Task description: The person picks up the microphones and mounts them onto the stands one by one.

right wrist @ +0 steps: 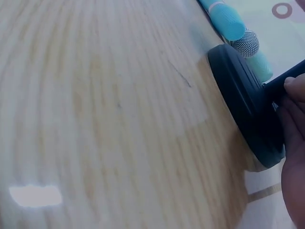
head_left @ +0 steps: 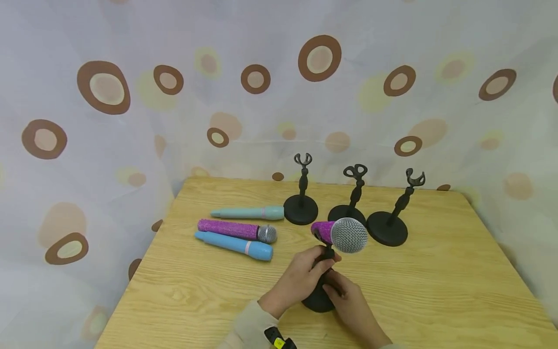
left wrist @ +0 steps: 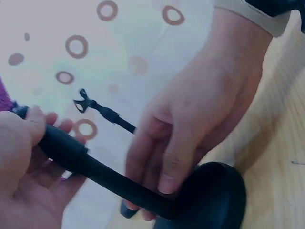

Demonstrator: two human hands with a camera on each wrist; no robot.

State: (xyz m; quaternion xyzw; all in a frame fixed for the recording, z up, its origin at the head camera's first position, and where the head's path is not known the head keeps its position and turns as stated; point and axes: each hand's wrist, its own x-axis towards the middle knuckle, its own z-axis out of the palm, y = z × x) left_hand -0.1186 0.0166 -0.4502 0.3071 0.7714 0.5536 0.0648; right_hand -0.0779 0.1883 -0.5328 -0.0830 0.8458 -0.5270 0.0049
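Observation:
A purple glittery microphone (head_left: 350, 235) with a silver mesh head sits in the clip of a black microphone stand (head_left: 316, 301) near the front middle of the table. My left hand (head_left: 296, 277) grips the upper part of that stand's pole, just below the clip. Lower down, my right hand (head_left: 354, 306) holds the pole close to the round base, thumb and fingers about it. The left wrist view shows both the left hand (left wrist: 19, 167) and the right hand (left wrist: 190, 109) on the pole. From the right wrist, the round base (right wrist: 243, 105) appears edge-on.
Left of the stand lie a pale green microphone (head_left: 248, 213), another purple microphone (head_left: 231, 228) and a blue microphone (head_left: 235, 245). Behind are black stands with bare clips: one at left (head_left: 301, 210), one in the middle (head_left: 355, 194), one at right (head_left: 388, 229). A patterned cloth (head_left: 279, 106) hangs behind the wooden table.

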